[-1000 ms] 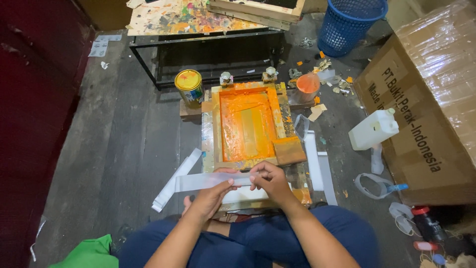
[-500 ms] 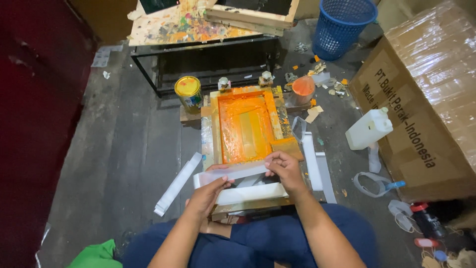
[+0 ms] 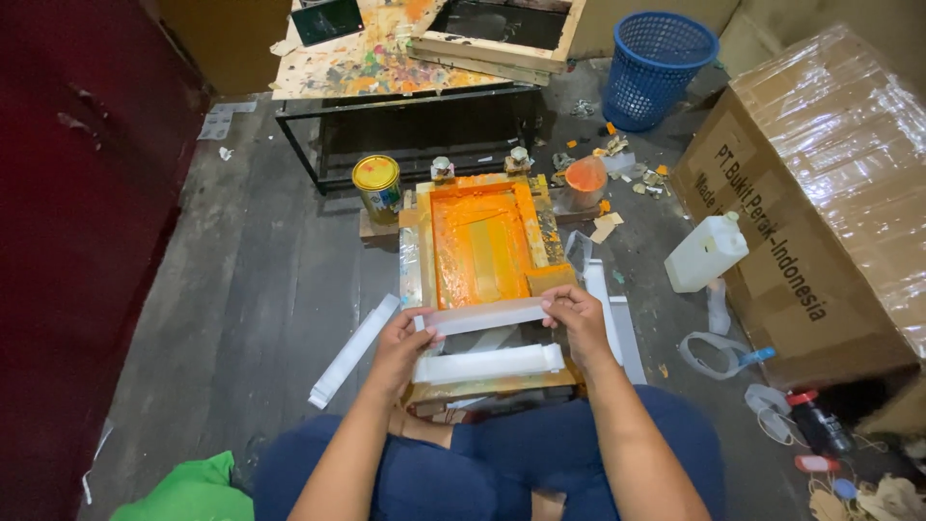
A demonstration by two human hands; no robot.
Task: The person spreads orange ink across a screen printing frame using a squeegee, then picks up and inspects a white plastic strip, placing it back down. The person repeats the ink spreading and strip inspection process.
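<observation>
At the centre of the frame, the left hand (image 3: 403, 340) and the right hand (image 3: 575, 315) each pinched one end of a long white strip (image 3: 485, 315), fingers closed on it, holding it level just above the near edge of an orange-stained wooden printing frame (image 3: 482, 246). A second white strip (image 3: 488, 364) lay just below the held one, on the frame's near rail, and a third white strip (image 3: 353, 349) rested on the grey floor to the left. Above the frame's upper left corner stood a round tin with a yellow lid (image 3: 377, 185) and a coloured label around its side; at its upper right sat an orange cup (image 3: 585, 181). At the right edge, a large brown cardboard box (image 3: 820, 203) wrapped in clear film bore dark printed lettering along its side. A white rectangular jug (image 3: 706, 253) stood just beside it. A blue mesh basket (image 3: 660, 66) occupied the upper right, and a paint-splattered table (image 3: 386, 58) the top centre.
</observation>
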